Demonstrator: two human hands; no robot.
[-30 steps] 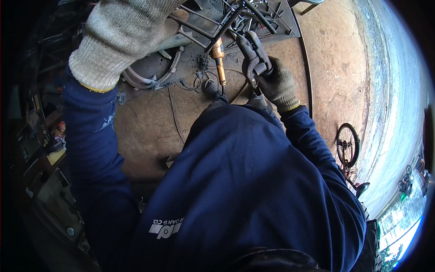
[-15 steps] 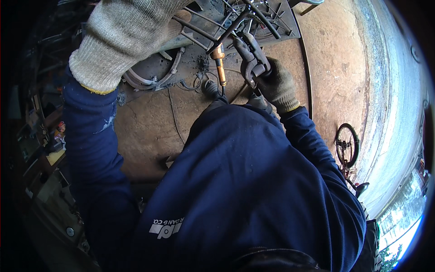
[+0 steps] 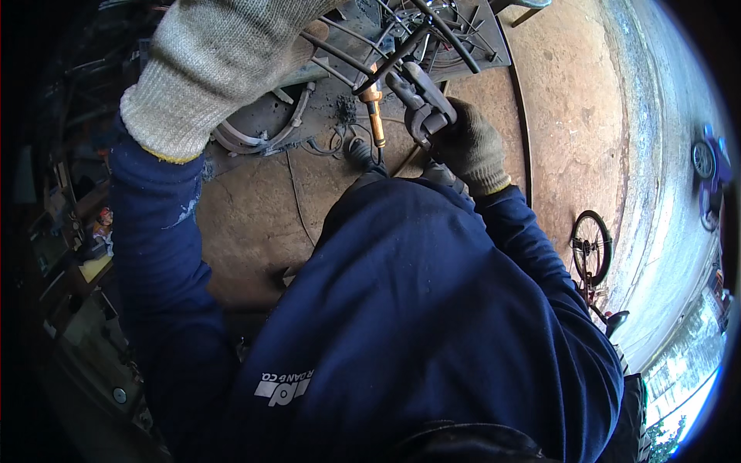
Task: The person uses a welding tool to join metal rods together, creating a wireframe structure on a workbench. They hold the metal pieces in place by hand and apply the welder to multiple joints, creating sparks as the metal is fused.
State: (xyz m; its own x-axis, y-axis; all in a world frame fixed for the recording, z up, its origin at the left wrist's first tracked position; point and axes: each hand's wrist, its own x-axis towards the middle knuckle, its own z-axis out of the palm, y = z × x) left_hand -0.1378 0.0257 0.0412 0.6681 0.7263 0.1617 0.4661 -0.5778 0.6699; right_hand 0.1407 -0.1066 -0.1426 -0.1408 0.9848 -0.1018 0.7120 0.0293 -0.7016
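Note:
My left hand [image 3: 231, 58], in a grey knit glove, is at the upper left, closed on a dark frame of welded metal rods [image 3: 340, 52]. Its fingers are partly hidden by the glove's back and the picture's upper edge. The rods slant away to the right, raised over a low work surface. My right hand [image 3: 472, 147], gloved too, grips a dark grey metal clamp-like tool [image 3: 421, 100] with two thick arms. The tool's upper end lies close to the frame's rods; contact cannot be made out. A copper-coloured tubular handle [image 3: 375, 116] with a cable sits between the hands.
Beneath the frame is a dark work surface [image 3: 494, 35] strewn with thin rods. Curved metal pieces [image 3: 258, 139] and cables [image 3: 297, 197] lie left of my feet. A bicycle wheel [image 3: 591, 247] stands at right. A blue-purple vehicle [image 3: 708, 170] is on the road beyond.
My left hand and the rod frame have shifted slightly right. The clamp-like tool has tilted a little to the left in my right hand. A blue-purple vehicle has come into view at far right.

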